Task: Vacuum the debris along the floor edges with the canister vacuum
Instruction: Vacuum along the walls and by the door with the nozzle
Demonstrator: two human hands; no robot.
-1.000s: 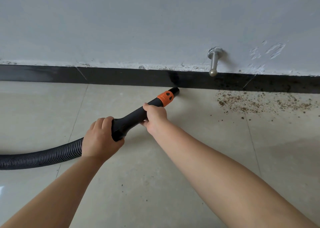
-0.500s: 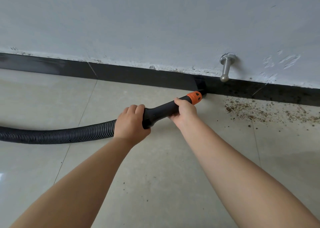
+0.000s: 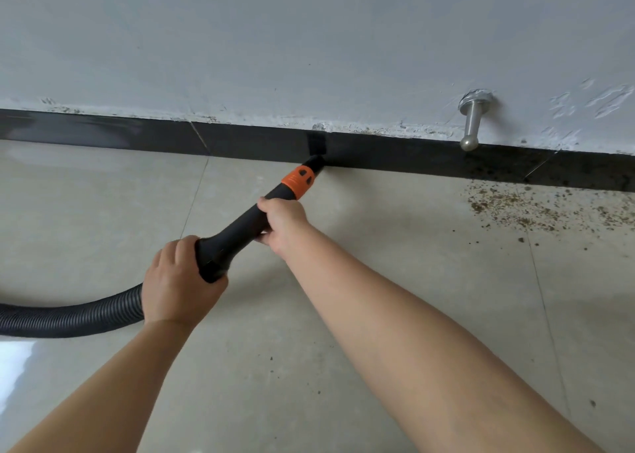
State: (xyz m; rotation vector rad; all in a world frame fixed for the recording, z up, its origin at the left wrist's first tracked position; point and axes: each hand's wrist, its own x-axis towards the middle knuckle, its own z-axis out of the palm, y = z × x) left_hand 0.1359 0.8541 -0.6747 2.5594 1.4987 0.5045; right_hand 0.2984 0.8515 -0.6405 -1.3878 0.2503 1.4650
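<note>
A black vacuum wand [image 3: 240,227] with an orange collar [image 3: 299,181] points up and right, its tip [image 3: 316,161] against the black baseboard [image 3: 395,158]. My left hand [image 3: 178,284] grips the wand's thick rear end where the ribbed black hose [image 3: 68,318] joins it. My right hand [image 3: 283,222] grips the wand just below the orange collar. Brown crumbly debris [image 3: 536,208] lies scattered on the beige tile floor [image 3: 395,246] along the baseboard, well to the right of the tip. The canister is out of view.
A metal door stop [image 3: 472,119] sticks out of the white wall [image 3: 309,47] above the debris. The hose trails off the left edge. A few dark specks [image 3: 319,392] dot the tiles nearer to me.
The wand tip has slid left along the baseboard, away from the door stop and the debris patch. Both hands keep their grip.
</note>
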